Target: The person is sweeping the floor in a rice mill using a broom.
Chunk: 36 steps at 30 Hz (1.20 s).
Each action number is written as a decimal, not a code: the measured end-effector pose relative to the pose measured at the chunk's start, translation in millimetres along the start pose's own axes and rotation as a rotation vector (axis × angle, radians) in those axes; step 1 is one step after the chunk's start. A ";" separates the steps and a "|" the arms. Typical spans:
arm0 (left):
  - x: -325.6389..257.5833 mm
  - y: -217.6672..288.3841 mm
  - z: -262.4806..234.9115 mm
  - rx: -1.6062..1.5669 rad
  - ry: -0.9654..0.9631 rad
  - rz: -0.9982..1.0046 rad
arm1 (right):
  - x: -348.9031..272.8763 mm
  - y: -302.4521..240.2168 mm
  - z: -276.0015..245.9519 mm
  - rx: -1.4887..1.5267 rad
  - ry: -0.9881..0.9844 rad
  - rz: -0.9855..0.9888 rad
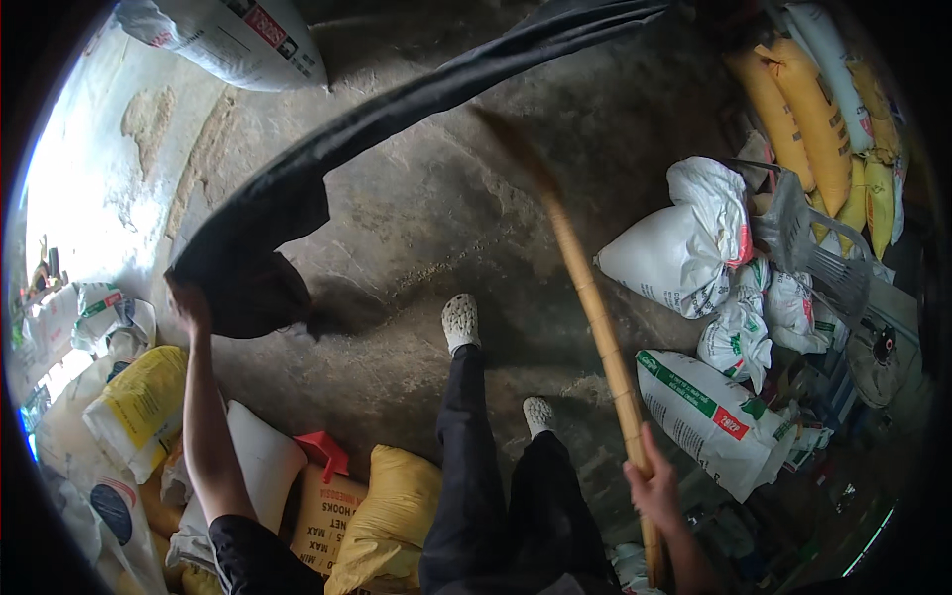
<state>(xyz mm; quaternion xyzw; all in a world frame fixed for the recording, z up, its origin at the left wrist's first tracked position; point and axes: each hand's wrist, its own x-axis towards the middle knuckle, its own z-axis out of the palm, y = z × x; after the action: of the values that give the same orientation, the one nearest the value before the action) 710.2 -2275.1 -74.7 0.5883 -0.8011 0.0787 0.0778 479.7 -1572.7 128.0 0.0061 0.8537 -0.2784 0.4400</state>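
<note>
At lower right, the right hand is closed on the broom — handle running up-left; the left hand grips the black sheet.

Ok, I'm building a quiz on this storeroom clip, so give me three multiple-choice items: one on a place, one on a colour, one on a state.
1. Where does the red scoop lie?
A. on the sacks at lower left
B. beside the yellow sacks at upper right
C. on the bare floor between the feet

2. What colour is the sheet that the left hand grips?
A. white
B. black
C. yellow

3. How is the wooden stick held?
A. lying flat on the floor
B. leaning on the white sacks
C. gripped by the right hand, far end blurred over the floor

Answers: 1 A, it sits among the lower-left sacks; 2 B, the cloth is dark throughout; 3 C, fingers wrap the stick.
</note>
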 end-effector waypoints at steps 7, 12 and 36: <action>41.0 -10.3 -119.6 0.316 -0.340 0.501 | 212.6 11.7 -31.9 0.076 0.317 -0.028; 50.6 -7.6 -133.6 0.201 -0.178 0.317 | 285.6 -40.7 82.5 0.118 0.137 0.000; 154.4 -10.8 -199.8 -0.504 0.092 0.229 | 73.8 -6.2 106.7 0.501 0.135 0.310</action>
<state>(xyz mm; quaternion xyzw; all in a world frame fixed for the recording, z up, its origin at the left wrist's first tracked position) 681.2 -2378.4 154.1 0.4521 -0.8522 -0.0881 0.2484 512.7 -1646.6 26.4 0.2632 0.7746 -0.4086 0.4046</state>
